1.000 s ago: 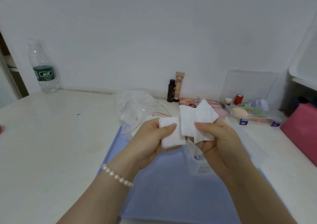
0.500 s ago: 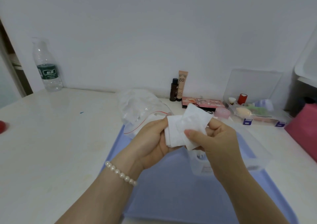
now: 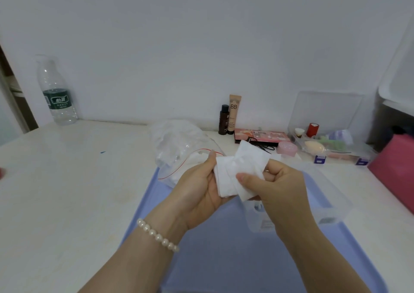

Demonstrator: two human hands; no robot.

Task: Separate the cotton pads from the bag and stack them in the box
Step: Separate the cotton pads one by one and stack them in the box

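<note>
Cotton pads (image 3: 240,174) pinched between left hand (image 3: 199,189) and right hand (image 3: 275,185), above blue mat (image 3: 212,259) mid-desk. Peel one layer slowly, thumbs sliding apart, then drop flat into clear box (image 3: 324,203). Bag (image 3: 179,149) behind. Pad count and box contents unclear.

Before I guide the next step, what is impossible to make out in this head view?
- Number of cotton pads: they overlap between the left hand and right hand.
- Inside of the clear box: the right hand covers it.
- Pads left in the bag: crinkled plastic blurs them.
</note>
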